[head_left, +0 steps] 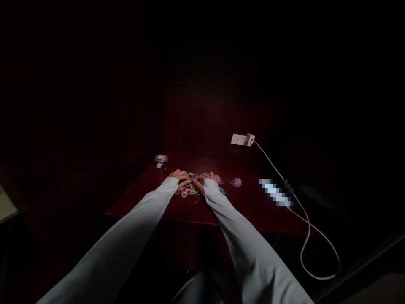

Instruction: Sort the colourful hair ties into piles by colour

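My left hand (179,176) and my right hand (205,180) are close together over a spread of small coloured rings that look like hair ties (184,194) on the dark red table (139,202). The fingers of both hands are bent, thumbs and fingertips drawn together where the hands nearly meet. Whatever sits between them is too small and dark to make out. Yellow, pink and green rings show below the hands. Just right of my right hand lie a pink heap (218,179) and a blue heap (222,191) of small pieces.
A purple heap (236,182) lies farther right. At the back left stands a clear round container (161,158) with pale pink pieces. A blurred-out bright device (275,193) rests on the right, its white cable (306,240) looping past the table edge to a wall socket (242,139).
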The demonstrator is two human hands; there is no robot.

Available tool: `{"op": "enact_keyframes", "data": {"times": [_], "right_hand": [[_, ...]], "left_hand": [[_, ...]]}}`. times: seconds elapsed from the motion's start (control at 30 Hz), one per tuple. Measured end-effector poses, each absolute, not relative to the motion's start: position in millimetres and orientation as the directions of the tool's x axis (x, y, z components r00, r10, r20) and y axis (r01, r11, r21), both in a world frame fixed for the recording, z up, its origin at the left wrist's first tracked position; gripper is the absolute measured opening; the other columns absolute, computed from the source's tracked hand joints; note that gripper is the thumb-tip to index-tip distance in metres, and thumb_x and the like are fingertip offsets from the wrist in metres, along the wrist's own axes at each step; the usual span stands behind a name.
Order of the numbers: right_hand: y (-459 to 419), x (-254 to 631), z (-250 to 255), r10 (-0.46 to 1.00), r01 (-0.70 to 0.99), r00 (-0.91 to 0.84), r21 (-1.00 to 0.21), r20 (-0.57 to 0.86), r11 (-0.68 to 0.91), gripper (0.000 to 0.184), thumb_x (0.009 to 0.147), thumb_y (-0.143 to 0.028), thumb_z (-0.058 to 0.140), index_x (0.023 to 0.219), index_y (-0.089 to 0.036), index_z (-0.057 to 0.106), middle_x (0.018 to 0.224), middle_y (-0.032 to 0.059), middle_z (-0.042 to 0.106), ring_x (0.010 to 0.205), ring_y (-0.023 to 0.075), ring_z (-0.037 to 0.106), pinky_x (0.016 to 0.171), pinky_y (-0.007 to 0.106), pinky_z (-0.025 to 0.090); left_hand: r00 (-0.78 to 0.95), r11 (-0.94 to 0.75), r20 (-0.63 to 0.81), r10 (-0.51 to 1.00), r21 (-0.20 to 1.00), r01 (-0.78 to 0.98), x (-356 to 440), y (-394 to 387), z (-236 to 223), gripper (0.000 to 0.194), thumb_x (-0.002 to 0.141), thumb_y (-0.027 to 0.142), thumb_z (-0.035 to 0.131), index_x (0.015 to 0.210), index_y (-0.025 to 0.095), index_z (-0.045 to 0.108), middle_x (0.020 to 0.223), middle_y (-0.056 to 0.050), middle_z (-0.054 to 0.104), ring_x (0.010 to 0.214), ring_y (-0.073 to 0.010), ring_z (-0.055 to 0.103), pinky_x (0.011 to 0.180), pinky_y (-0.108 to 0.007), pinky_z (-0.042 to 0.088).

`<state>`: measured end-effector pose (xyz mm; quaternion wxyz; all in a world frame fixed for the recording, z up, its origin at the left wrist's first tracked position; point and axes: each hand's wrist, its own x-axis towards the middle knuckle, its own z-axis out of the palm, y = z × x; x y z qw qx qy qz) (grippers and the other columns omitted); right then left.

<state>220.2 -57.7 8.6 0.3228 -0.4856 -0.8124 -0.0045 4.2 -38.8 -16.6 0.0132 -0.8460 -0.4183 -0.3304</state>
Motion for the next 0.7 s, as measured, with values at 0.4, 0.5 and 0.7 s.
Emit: {"op": "enact_keyframes", "data": {"times": [0.4, 0.5, 0.7], "right_hand": [[-58.8, 225.5, 15.6, 0.781, 0.818, -0.355, -0.233, 0.514, 0.525, 0.029, 0.100, -0.046, 0.058, 0.096, -0.029, 0.081, 0.102, 0.0034, 0.073, 0.103, 0.0220, 0.050, 0.086, 0.034, 0.032], [-61.4, 242.5, 22.7, 0.776, 0.838, -0.345, -0.199, 0.528, 0.507, 0.026, 0.099, -0.045, 0.061, 0.094, -0.029, 0.080, 0.102, 0.0031, 0.073, 0.103, 0.0225, 0.050, 0.088, 0.035, 0.032], [-71.5, 303.0, 29.3, 0.755, 0.888, -0.313, -0.104, 0.577, 0.448, 0.024, 0.099, -0.043, 0.061, 0.094, -0.029, 0.080, 0.104, 0.0060, 0.072, 0.103, 0.0257, 0.048, 0.090, 0.039, 0.029]], "left_hand": [[0.405, -0.631, 0.565, 0.719, 0.286, 0.721, 7.7, -52.4, -6.9, 0.023, 0.099, 0.040, 0.057, 0.107, 0.027, 0.075, 0.109, -0.002, 0.073, 0.100, -0.0212, 0.058, 0.091, -0.034, 0.047], [0.344, -0.587, 0.580, 0.738, 0.302, 0.751, 7.8, -56.6, -4.0, 0.027, 0.102, 0.041, 0.052, 0.110, 0.027, 0.073, 0.111, -0.002, 0.073, 0.102, -0.0214, 0.057, 0.093, -0.035, 0.046], [0.337, -0.559, 0.554, 0.761, 0.298, 0.774, 5.8, -50.8, -7.9, 0.031, 0.105, 0.041, 0.045, 0.112, 0.027, 0.071, 0.114, -0.002, 0.072, 0.104, -0.0218, 0.056, 0.092, -0.035, 0.044]]}}
